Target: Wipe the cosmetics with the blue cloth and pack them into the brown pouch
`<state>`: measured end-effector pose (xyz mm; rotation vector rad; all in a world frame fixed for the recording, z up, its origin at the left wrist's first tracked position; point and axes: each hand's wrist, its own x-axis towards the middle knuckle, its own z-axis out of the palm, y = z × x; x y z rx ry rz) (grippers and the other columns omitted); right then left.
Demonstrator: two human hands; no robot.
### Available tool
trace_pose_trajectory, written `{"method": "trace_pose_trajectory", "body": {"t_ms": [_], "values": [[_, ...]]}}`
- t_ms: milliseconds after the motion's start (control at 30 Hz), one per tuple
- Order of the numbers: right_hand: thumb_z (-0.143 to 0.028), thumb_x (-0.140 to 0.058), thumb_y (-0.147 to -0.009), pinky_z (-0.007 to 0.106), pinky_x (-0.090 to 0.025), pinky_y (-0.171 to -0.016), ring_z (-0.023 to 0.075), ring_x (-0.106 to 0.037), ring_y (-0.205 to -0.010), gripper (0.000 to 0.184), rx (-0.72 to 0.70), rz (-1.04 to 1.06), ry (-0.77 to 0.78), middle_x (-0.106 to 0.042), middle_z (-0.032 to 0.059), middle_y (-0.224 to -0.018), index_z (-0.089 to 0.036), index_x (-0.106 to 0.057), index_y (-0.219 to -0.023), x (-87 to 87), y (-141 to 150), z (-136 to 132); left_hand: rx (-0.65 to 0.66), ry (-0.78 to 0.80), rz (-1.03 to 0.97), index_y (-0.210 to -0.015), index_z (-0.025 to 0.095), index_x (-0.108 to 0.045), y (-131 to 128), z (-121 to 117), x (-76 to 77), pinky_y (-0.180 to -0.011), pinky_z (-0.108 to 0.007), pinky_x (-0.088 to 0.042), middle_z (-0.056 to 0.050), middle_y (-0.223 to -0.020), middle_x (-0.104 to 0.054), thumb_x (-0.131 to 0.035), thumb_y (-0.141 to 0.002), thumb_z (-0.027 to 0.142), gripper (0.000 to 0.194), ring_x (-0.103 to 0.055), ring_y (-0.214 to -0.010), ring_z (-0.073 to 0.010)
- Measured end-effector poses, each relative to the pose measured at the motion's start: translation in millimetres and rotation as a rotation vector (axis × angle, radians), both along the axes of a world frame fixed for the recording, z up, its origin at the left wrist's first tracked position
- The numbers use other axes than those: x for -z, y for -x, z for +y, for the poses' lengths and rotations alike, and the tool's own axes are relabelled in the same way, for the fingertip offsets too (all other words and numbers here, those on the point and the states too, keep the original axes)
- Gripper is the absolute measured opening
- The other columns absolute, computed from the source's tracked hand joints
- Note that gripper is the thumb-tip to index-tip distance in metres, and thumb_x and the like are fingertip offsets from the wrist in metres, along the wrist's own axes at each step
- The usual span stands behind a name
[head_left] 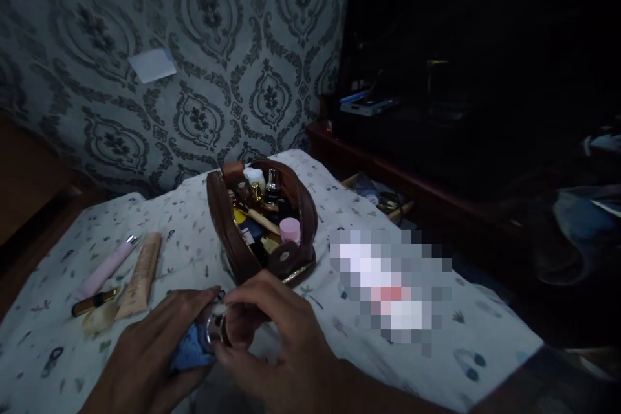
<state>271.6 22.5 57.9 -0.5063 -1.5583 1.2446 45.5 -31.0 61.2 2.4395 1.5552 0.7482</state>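
My left hand (pixel 150 343) is wrapped round a blue item with a shiny silver collar (pixel 216 328); it looks like a small bottle, but the fingers cover much of it. Thumb and bent fingers of my right hand (pixel 286 336) close on its silver end. Just beyond both hands, a brown cosmetic bag (pixel 228 239) stands unzipped. Inside it are a pink-lidded jar (pixel 290 230), a dark bottle (pixel 272 186), a gold-capped bottle (pixel 256 191) and a beige stick (pixel 262 220). To the left lie a beige tube (pixel 140 275), a pink tube (pixel 107 266) and a dark gold-ended tube (pixel 96 301).
A printed white cloth (pixel 189 220) covers the surface. On its right lies a pixelated patch (pixel 388 284) whose content is hidden. A pale round item (pixel 99 318) sits near the left tubes. Patterned wallpaper stands behind, and a dark cabinet (pixel 334 142) edges the right side.
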Motion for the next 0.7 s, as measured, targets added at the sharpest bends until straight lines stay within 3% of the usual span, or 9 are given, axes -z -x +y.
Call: {"method": "trace_pose_trajectory", "body": {"t_ms": [100, 233, 433, 567, 700], "values": [[-0.016, -0.073, -0.076, 0.026, -0.053, -0.06, 0.0138, -0.06, -0.066, 0.026, 0.078, 0.05, 0.012, -0.063, 0.0009, -0.08, -0.024, -0.065, -0.099, 0.0, -14.2, -1.5, 0.04, -0.126, 0.16, -0.145, 0.037, -0.045, 7.8, 5.4, -1.1, -0.089, -0.029, -0.059, -0.004, -0.123, -0.072, -0.064, -0.088, 0.044, 0.06, -0.07, -0.108, -0.0259], [-0.012, -0.066, -0.074, 0.026, -0.054, -0.06, 0.0138, -0.063, -0.062, 0.03, 0.184, 0.03, -0.062, -0.066, 0.0004, -0.081, -0.025, -0.062, -0.101, 0.1, -30.1, -4.4, -0.028, -0.213, 0.276, -0.149, 0.032, -0.04, 10.4, 6.5, -2.7, -0.094, -0.031, -0.057, -0.007, -0.135, -0.065, -0.049, -0.097, 0.043, 0.053, -0.066, -0.118, -0.0256], [-0.018, -0.072, -0.074, 0.029, -0.061, -0.073, 0.0224, -0.072, -0.086, 0.044, 0.293, -0.341, -0.243, -0.073, 0.0015, -0.101, -0.035, -0.063, -0.114, -8.1, -55.9, -2.6, -0.213, -0.309, 0.135, -0.134, 0.034, -0.055, -7.9, 14.4, -26.7, -0.108, -0.034, -0.045, -0.002, -0.143, -0.058, -0.047, -0.099, 0.041, 0.036, -0.058, -0.128, -0.0243], [-0.016, -0.068, -0.081, 0.029, -0.062, -0.07, 0.0208, -0.07, -0.085, 0.044, 0.271, -0.36, -0.286, -0.072, 0.004, -0.099, -0.03, -0.062, -0.122, -22.1, -68.9, 4.6, -0.207, -0.377, 0.019, -0.124, 0.035, -0.062, -26.8, 40.6, -49.1, -0.104, -0.033, -0.047, 0.0, -0.134, -0.062, -0.057, -0.094, 0.042, 0.031, -0.062, -0.119, -0.0231], [-0.015, -0.065, -0.085, 0.025, -0.059, -0.065, 0.0154, -0.066, -0.076, 0.039, 0.319, -0.387, -0.314, -0.07, 0.0017, -0.09, -0.026, -0.062, -0.122, -33.3, -73.3, 15.9, -0.155, -0.345, -0.139, -0.115, 0.032, -0.068, -46.2, 76.3, -66.4, -0.1, -0.035, -0.052, 0.001, -0.127, -0.066, -0.068, -0.088, 0.035, 0.027, -0.063, -0.117, -0.0244]]}}
